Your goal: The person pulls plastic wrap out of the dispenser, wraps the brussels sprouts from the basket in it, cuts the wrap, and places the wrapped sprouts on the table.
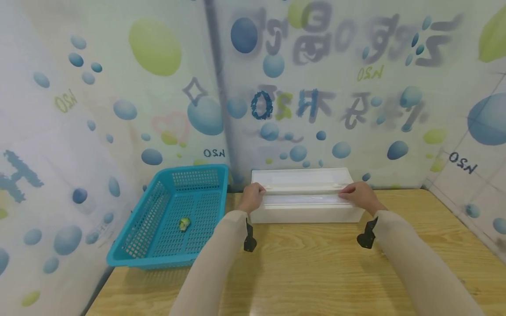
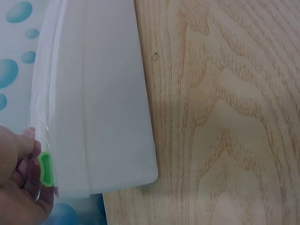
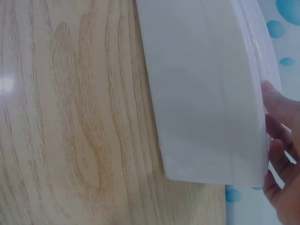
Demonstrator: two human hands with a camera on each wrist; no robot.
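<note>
A long white cling film dispenser (image 1: 310, 214) stands at the back of the table, its lid (image 1: 300, 176) raised. Clear cling film (image 1: 304, 199) stretches across its opening. At the left end, my left hand (image 1: 251, 197) pinches the film between thumb and fingers. My right hand (image 1: 360, 195) pinches it at the other end. The left wrist view shows a small green piece (image 2: 46, 168) beside the left fingers at the dispenser's end. In the right wrist view the right thumb and curled fingers lie along the dispenser's upper edge.
To the left sits a turquoise plastic basket (image 1: 168, 262) with a small green vegetable (image 1: 184, 224) in it. The wooden table (image 1: 304, 267) backs onto a wall (image 1: 178, 87) covered with blue and green dots.
</note>
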